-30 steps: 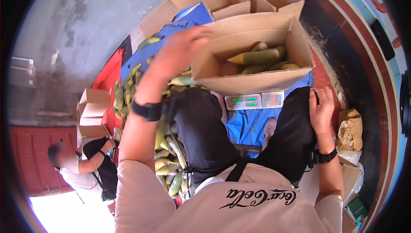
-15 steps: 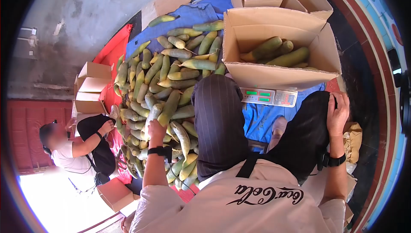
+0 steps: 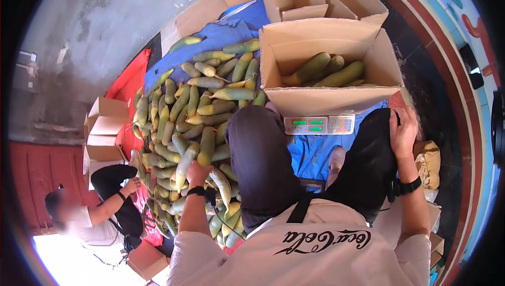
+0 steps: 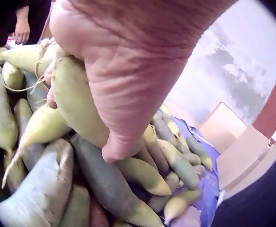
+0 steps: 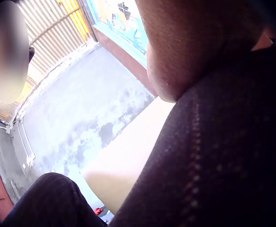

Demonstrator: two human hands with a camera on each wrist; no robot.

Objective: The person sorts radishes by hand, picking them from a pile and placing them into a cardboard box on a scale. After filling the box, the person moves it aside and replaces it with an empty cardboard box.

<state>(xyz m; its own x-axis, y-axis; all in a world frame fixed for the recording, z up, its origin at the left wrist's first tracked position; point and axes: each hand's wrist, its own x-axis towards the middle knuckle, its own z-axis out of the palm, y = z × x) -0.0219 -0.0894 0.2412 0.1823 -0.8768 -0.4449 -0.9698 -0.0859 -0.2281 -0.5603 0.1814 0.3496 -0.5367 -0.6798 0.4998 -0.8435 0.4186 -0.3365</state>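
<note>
My left hand [image 3: 198, 173] is down in a large heap of green radishes [image 3: 214, 108], to the left of my knee. Up close in the left wrist view, its thumb and fingers curl round a pale green radish [image 4: 75, 97], which lies among the others. My right hand [image 3: 404, 131] rests on my right knee with nothing in it. In the right wrist view only part of that hand [image 5: 168, 71] shows, against the dark trousers. In front of me an open cardboard box [image 3: 331, 100] stands over a digital scale [image 3: 319, 125], with several radishes [image 3: 342, 74] inside.
More open cardboard boxes [image 3: 294, 11] stand beyond the one at the scale. A blue sheet [image 3: 221, 36] lies under the heap. Another person [image 3: 108, 212] sits at the left, near small cartons [image 3: 108, 123]. A tan sack [image 3: 428, 165] is beside my right knee.
My left hand has moved from beside the box down and back into the heap, where it now grips a radish. The radishes in the box lie differently. My right hand stays on the knee.
</note>
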